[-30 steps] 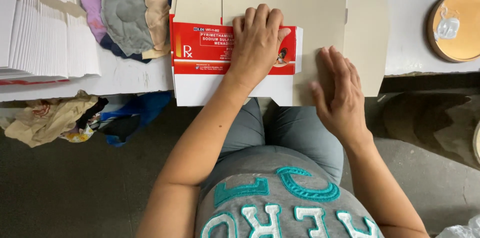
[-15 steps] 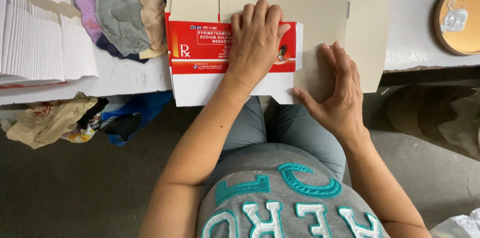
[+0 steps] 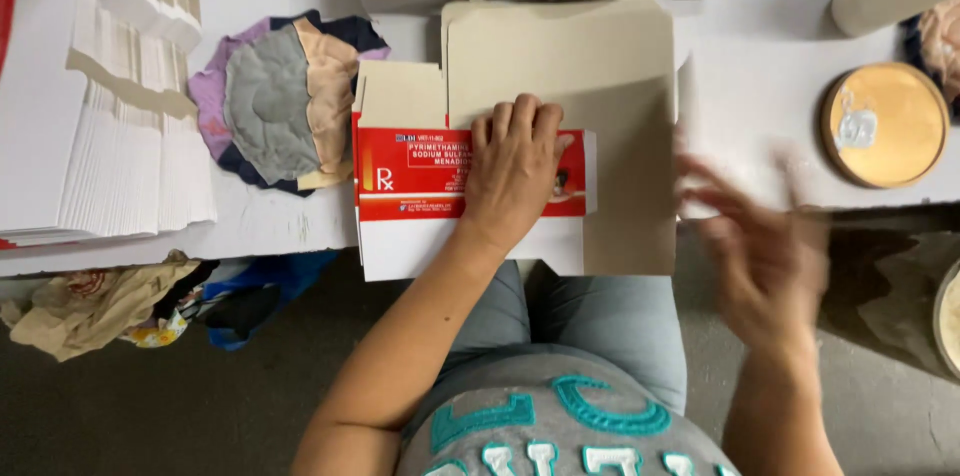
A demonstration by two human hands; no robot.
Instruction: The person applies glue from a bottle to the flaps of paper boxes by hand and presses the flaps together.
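Stacks of flat white card sheets point(image 3: 110, 126) are lying at the far left of the white table point(image 3: 770, 56), and a pile of soft cloth rounds point(image 3: 285, 101) in grey, purple and tan is sitting just beside them. Below the table edge, a heap of rags point(image 3: 100, 306) is resting on the floor. Next, the left hand point(image 3: 515, 171) is pressing flat on a red and white carton point(image 3: 440, 201), fingers spread a little, holding it down on the table near its front edge. It looks like the folding step, with the grey inside flap point(image 3: 590, 76) of the carton lying open behind the hand. The carton is not closed up and nothing is showing inside it. Folding that flap over will likely need the other hand. Further right, the right hand point(image 3: 765, 256) is looking blurry, open with fingers apart, holding nothing, just off the carton's right side. At the far right, a round tan dish point(image 3: 885, 126) is sitting on the table with a bit of white paste in it.
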